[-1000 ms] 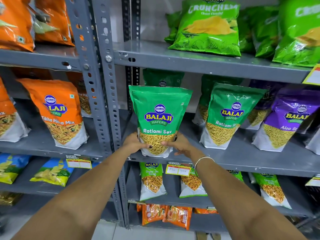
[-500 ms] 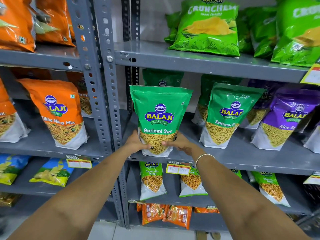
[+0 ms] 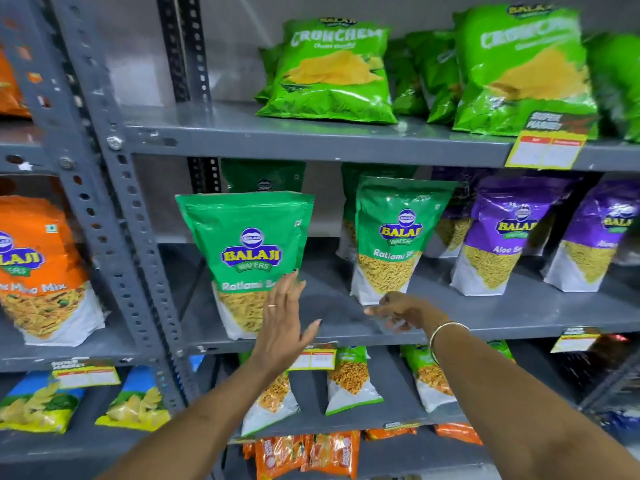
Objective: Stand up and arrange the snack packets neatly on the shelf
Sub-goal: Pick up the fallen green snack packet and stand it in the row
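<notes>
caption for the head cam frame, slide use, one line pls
Both open hands, left hand and right hand, beside an upright green Ratlami Sev packet on the grey shelf.

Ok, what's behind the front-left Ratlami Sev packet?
Behind the Ratlami Sev packet stands another green packet; only its top band with a small logo shows. Its lower part and label are covered, so its flavour can't be confirmed.

The shelf (image 3: 346, 140) is grey painted metal, matt and scuffed. The snack packets (image 3: 247, 251) are glossy plastic, creased and catching light. The price tags (image 3: 545, 150) look like paper.
</notes>
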